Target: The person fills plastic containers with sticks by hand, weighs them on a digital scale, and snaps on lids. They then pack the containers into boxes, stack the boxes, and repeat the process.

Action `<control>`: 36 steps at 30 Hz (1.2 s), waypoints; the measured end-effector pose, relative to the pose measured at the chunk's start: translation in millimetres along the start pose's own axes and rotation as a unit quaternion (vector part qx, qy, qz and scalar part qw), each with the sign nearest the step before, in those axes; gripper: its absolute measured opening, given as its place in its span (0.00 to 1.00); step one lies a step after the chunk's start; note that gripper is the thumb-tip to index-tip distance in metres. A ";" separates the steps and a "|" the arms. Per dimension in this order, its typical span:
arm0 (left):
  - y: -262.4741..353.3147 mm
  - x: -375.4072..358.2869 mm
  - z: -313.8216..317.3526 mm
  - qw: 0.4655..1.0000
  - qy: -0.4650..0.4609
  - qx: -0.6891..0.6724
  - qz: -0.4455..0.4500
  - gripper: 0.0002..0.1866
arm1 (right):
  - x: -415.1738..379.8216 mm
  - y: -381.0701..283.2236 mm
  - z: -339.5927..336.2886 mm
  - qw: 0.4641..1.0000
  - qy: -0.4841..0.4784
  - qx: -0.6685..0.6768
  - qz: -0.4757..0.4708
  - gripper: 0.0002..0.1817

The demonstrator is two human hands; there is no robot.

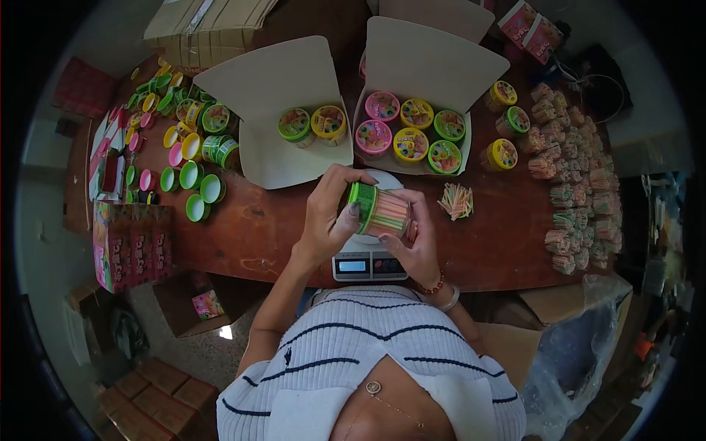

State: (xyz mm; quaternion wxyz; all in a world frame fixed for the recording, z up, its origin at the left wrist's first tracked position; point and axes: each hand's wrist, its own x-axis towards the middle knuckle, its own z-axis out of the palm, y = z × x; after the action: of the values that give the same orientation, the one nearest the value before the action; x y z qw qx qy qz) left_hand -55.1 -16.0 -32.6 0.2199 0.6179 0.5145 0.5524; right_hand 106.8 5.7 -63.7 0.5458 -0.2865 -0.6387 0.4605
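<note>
A clear jar [390, 213] packed with pastel candy sticks lies on its side in the air, held between both hands. My left hand [327, 213] is closed around its green lid [362, 198], at the jar's left end. At the other end, my right hand [419, 246] grips the clear body near the base. Directly beneath is a white digital kitchen scale [370, 267] with a lit display; the hands and jar hide much of its round plate. A small loose pile of candy sticks [457, 201] rests on the table to the right.
Two open white cartons [290, 173] [434, 37] hold lidded jars. Three more jars [502, 154] stand right of them. Bundled sticks [577, 198] crowd the table's right side. Green, yellow and pink lids [191, 175] scatter the left, near pink boxes [132, 246].
</note>
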 end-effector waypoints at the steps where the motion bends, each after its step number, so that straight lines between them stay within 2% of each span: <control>1: 3.0 2.5 0.1 0.999 0.005 0.029 0.035 0.25 | 5.8 -7.0 -24.7 0.984 -0.124 0.048 0.121 0.35; 2: 8.8 3.3 -1.4 0.993 -0.027 0.079 0.083 0.25 | 3.5 12.8 -39.9 0.984 -0.121 0.047 0.121 0.35; 3: 16.9 4.5 -3.6 0.981 -0.061 0.126 0.132 0.24 | -2.4 49.1 -51.0 0.846 -0.225 0.372 0.307 0.34; 4: 27.1 9.2 -5.4 0.980 -0.082 0.130 0.129 0.24 | -6.1 68.0 -59.3 0.566 -0.291 0.637 0.435 0.34; 5: 25.8 10.8 -5.7 0.987 -0.063 0.102 0.106 0.24 | -1.5 61.8 -66.1 0.591 -0.302 0.608 0.436 0.35; 6: 23.1 13.3 -6.8 0.993 -0.042 0.075 0.084 0.24 | 8.1 21.9 -52.9 0.802 -0.236 0.424 0.348 0.35; 7: 23.0 11.7 -6.9 0.999 -0.023 0.030 -0.006 0.24 | 12.5 -20.0 -31.6 0.942 -0.145 0.200 0.229 0.36; 8: 23.9 9.4 -4.6 0.999 -0.002 -0.003 -0.042 0.24 | 10.0 -29.7 -19.8 0.974 -0.111 0.104 0.166 0.39; 9: 24.5 6.6 -1.0 0.996 0.011 -0.039 -0.079 0.24 | 6.7 -21.1 -12.1 0.975 -0.107 0.108 0.160 0.37; 10: 24.3 7.3 -1.1 0.997 0.013 -0.010 -0.071 0.22 | 9.2 -19.0 -12.3 0.977 -0.100 0.109 0.155 0.34; 11: 28.5 7.9 -4.0 0.998 -0.015 0.054 -0.026 0.21 | 21.6 -20.5 -36.7 0.843 -0.196 0.209 0.454 0.28; 13: 38.9 12.2 -3.1 0.988 -0.043 0.142 0.049 0.19 | 21.7 -10.2 -34.7 0.772 -0.162 0.361 0.497 0.27; 14: 35.2 12.1 -2.8 0.992 -0.033 0.119 0.024 0.19 | -3.6 21.2 -34.7 0.808 -0.158 0.286 0.490 0.29; 15: 28.3 11.9 -2.0 0.995 -0.019 0.098 -0.002 0.20 | -4.3 3.9 -15.7 0.935 -0.083 0.176 0.295 0.31; 16: 19.7 9.4 1.6 0.998 0.005 -0.003 -0.065 0.22 | 3.0 -16.8 1.5 0.995 -0.005 0.051 0.083 0.33; 17: 21.1 10.6 5.6 0.998 -0.008 -0.010 -0.057 0.22 | 10.3 -25.8 1.3 0.999 0.015 -0.004 0.041 0.29; 18: 23.1 11.5 10.2 0.999 0.001 0.025 -0.029 0.23 | 11.3 -19.5 1.1 0.999 0.031 -0.010 0.040 0.29; 19: 24.8 12.7 14.5 0.998 0.010 0.059 0.000 0.24 | 11.6 -9.5 -0.6 0.984 -0.007 0.119 0.135 0.26; 20: 26.8 18.8 12.3 0.988 0.000 0.139 0.068 0.24 | 13.0 -2.3 -7.2 0.942 -0.046 0.247 0.223 0.23; 21: 34.0 23.3 8.1 0.977 -0.041 0.184 0.103 0.24 | 22.8 -10.4 -20.8 0.825 -0.123 0.317 0.451 0.25; 23: 42.5 32.4 -3.4 0.935 -0.120 0.263 0.206 0.22 | 16.2 14.3 -25.1 0.694 -0.246 0.419 0.531 0.31; 24: 47.5 37.9 -5.6 0.935 -0.127 0.254 0.212 0.22 | 26.1 4.1 -30.9 0.670 -0.305 0.409 0.540 0.37; 25: 53.5 42.8 -7.7 0.918 -0.179 0.256 0.242 0.22 | 29.3 -0.6 -32.3 0.674 -0.296 0.409 0.539 0.37; 26: 54.4 46.8 -8.9 0.898 -0.230 0.259 0.271 0.22 | 31.9 -3.2 -32.7 0.685 -0.307 0.352 0.559 0.38; 27: 48.0 50.0 -11.5 0.903 -0.250 0.238 0.256 0.22 | 32.3 -4.3 -36.0 0.691 -0.318 0.293 0.579 0.39; 28: 43.2 49.5 -15.7 0.909 -0.243 0.258 0.221 0.22 | 28.5 13.0 -50.1 0.743 -0.348 0.230 0.523 0.38; 29: 38.4 47.7 -22.7 0.912 -0.237 0.279 0.187 0.22 | 17.2 32.0 -61.8 0.921 -0.185 0.084 0.333 0.31; 30: 31.7 46.2 -32.3 0.911 -0.192 0.315 0.184 0.21 | 7.9 41.1 -75.0 0.992 0.001 -0.071 0.105 0.25; 31: 21.3 44.3 -45.6 0.925 -0.130 0.322 0.152 0.20 | 18.8 -4.4 -120.8 0.965 0.093 -0.148 0.195 0.21; 32: 9.8 41.6 -61.4 0.935 -0.063 0.328 0.117 0.20 | 15.4 -22.5 -163.2 0.923 0.220 -0.267 0.171 0.22; 33: -1.1 39.3 -81.2 0.935 -0.039 0.337 0.103 0.16 | 4.9 -27.8 -209.3 0.841 0.322 -0.395 0.181 0.24; 34: -15.1 38.6 -93.5 0.931 -0.011 0.360 0.055 0.15 | -10.6 -26.0 -252.8 0.775 0.418 -0.433 0.195 0.31; 35: -25.1 31.0 -103.9 0.922 0.020 0.388 0.002 0.15 | -24.8 -3.9 -303.0 0.767 0.470 -0.437 0.012 0.39; 36: -29.0 30.0 -106.6 0.904 0.014 0.426 -0.009 0.15 | -56.7 2.8 -350.7 0.688 0.478 -0.528 0.141 0.47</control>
State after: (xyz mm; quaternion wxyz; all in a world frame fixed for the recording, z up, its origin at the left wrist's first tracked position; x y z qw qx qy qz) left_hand -167.6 -10.4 -12.1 -0.0668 0.6405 0.7092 0.2869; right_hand 457.1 54.2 -97.8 0.4647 -0.7952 -0.3812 -0.0803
